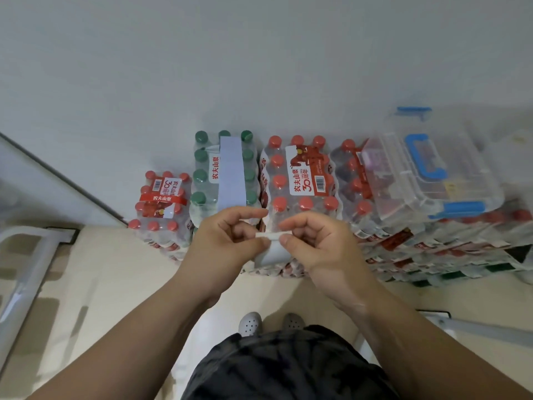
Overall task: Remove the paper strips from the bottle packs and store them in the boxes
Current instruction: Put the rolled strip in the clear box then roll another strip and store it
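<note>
My left hand [223,241] and my right hand [315,241] pinch the two ends of a white paper strip [272,248] between them, in front of the stacked packs; the strip hangs folded below my fingers. A green-capped bottle pack [207,174] carries a pale blue strip [232,171] across its top. Right of it stands a red-capped pack [300,174] with a red and white label. A shorter red-capped pack [161,197] on the left has a red band. A clear plastic box [427,174] with blue handle and latches rests on the packs at the right.
More shrink-wrapped packs [432,255] are stacked under the box at the right. A white wall rises behind the stacks. A grey metal frame [26,269] stands at the left and another bar [484,330] at the right. My feet [269,324] stand on beige floor.
</note>
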